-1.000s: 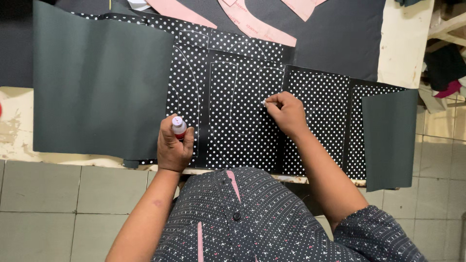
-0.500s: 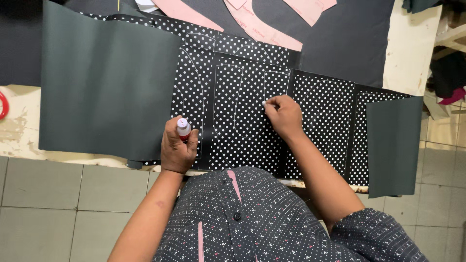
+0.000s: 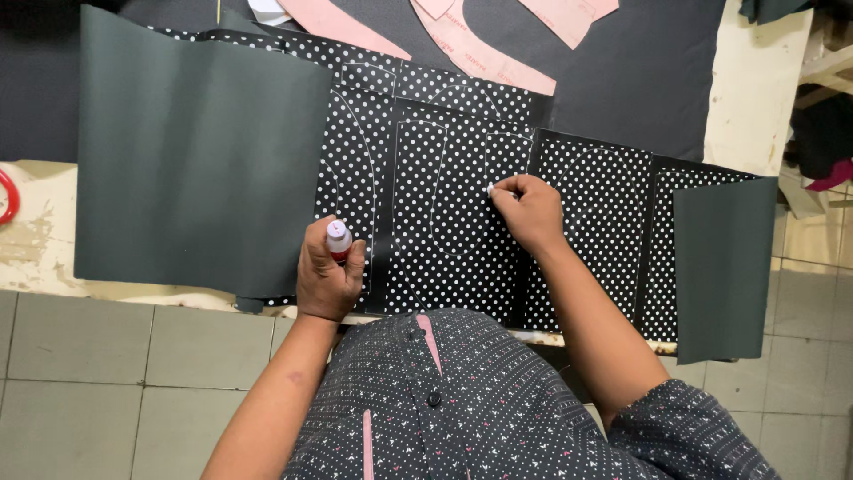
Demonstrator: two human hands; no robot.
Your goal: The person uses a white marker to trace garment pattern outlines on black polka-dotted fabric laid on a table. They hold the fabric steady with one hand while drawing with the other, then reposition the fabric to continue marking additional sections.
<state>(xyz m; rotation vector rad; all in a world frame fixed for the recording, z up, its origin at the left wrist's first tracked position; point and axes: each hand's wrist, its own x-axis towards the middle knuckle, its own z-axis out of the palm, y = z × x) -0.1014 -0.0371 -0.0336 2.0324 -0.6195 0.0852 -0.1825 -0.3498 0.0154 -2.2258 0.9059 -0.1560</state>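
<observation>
Black fabric with white polka dots (image 3: 444,178) lies spread across the worktable, with white chalk outlines drawn on it. My right hand (image 3: 529,212) rests on the fabric, pinching a small white piece of chalk (image 3: 491,188) against the cloth. My left hand (image 3: 327,277) sits at the near edge of the fabric, closed around a small bottle with a white cap and red body (image 3: 338,240). Plain dark green backing (image 3: 200,151) is folded over the fabric's left part, and another flap (image 3: 724,267) covers the right end.
Pink paper pattern pieces (image 3: 484,62) lie on dark cloth at the back. A red ring-shaped thing (image 3: 7,196) shows at the far left edge. The table's pale worn surface (image 3: 35,240) ends above a grey tiled floor (image 3: 107,382).
The view has drifted slightly, so everything sits a little lower and to the right in the frame. Both hands keep their places on the fabric; the right one holds its chalk at the same spot.
</observation>
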